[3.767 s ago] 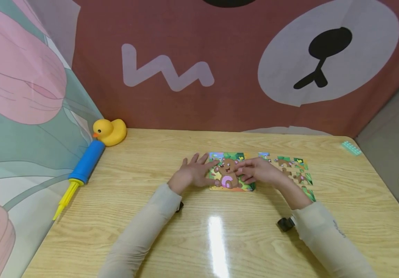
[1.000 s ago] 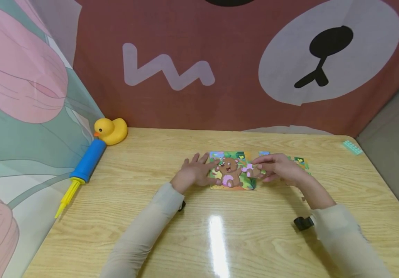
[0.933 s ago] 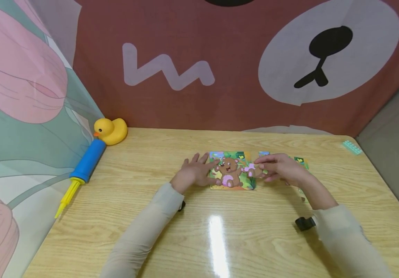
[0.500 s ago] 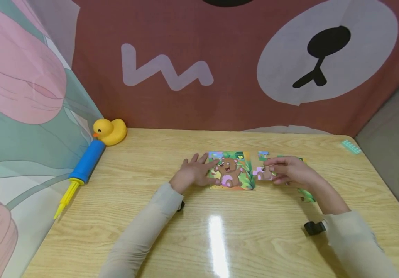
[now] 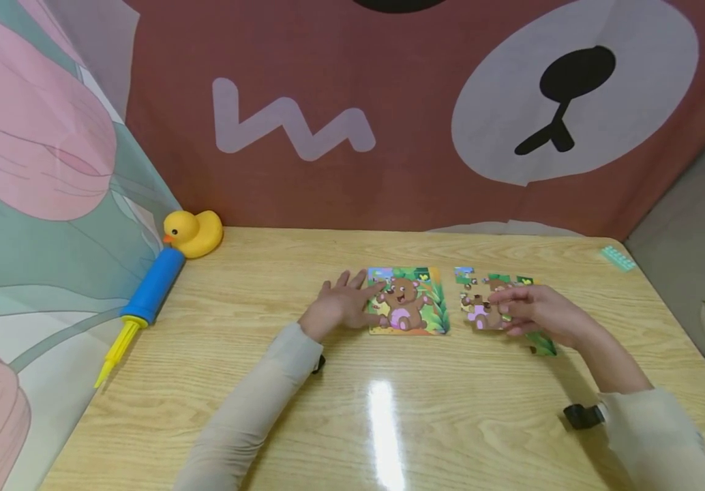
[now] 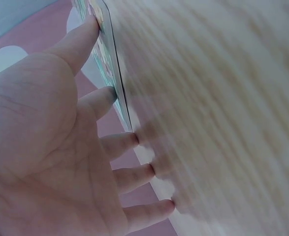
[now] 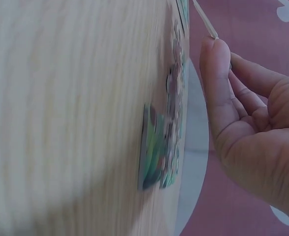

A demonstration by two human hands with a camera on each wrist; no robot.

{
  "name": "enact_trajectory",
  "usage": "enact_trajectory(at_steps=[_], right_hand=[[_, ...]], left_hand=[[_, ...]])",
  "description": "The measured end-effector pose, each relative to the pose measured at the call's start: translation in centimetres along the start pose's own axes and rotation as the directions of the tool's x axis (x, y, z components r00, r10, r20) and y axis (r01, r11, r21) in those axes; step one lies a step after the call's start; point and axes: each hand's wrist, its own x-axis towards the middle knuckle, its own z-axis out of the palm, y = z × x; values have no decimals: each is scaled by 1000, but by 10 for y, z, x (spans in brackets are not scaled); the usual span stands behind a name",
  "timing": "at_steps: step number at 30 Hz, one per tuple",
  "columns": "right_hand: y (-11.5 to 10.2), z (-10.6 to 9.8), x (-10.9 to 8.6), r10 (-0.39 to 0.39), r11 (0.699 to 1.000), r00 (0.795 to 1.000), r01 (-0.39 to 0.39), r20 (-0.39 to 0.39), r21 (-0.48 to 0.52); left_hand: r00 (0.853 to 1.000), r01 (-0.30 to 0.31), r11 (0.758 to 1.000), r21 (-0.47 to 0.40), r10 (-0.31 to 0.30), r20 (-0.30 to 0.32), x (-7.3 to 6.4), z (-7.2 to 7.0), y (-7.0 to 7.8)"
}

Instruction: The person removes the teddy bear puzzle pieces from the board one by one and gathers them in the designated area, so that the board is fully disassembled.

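Observation:
A flat puzzle picture (image 5: 414, 310) of a brown bear lies mid-table. My left hand (image 5: 343, 305) rests at its left side with fingers spread. In the left wrist view, the thumb and index finger of the left hand (image 6: 50, 142) touch the picture's edge, and the other fingertips meet the table. Between thumb and fingers, my right hand (image 5: 539, 310) pinches a puzzle piece (image 5: 480, 319) with a pink patch, over the loose pieces to the right. The right wrist view catches this piece (image 7: 206, 19) edge-on, raised above the table at the fingertips of the right hand (image 7: 257, 128).
Several loose puzzle pieces (image 5: 465, 275) lie right of the picture, some hidden under the right hand. One green piece (image 7: 153, 152) sits nearest the person. A yellow duck (image 5: 194, 233) and a blue pump (image 5: 155, 285) stand at the left edge; a mint brick (image 5: 618, 258) lies back right.
From over the bear picture, my right hand has moved right; the pink-patched piece shows in it from one second ago, carried away from the picture's right edge. My left hand stays put.

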Motion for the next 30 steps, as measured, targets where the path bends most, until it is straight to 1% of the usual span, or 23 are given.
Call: enact_trajectory(at_steps=[5, 9, 12, 16, 19, 26, 30], right_hand=[[7, -5, -10, 10, 1000, 1000, -10, 18, -9], [12, -9, -16, 28, 999, 1000, -27, 9, -18], [15, -10, -18, 40, 999, 999, -40, 6, -14], [19, -10, -19, 31, 999, 999, -30, 21, -22], [19, -9, -21, 25, 999, 999, -24, 22, -36], [13, -11, -28, 53, 993, 998, -55, -21, -102], [12, -12, -29, 69, 990, 997, -72, -26, -123]], left_hand=[[1000, -5, 1000, 4, 5, -2, 0, 1, 0], [1000, -5, 1000, 18, 5, -7, 0, 1, 0], [1000, -7, 1000, 17, 7, -8, 1, 1, 0], [1000, -10, 1000, 15, 10, -13, 1, 1, 0], [1000, -9, 1000, 13, 10, -14, 1, 1, 0], [1000, -14, 1000, 5, 14, -7, -1, -1, 0], [1000, -14, 1000, 14, 14, -5, -1, -1, 0]])
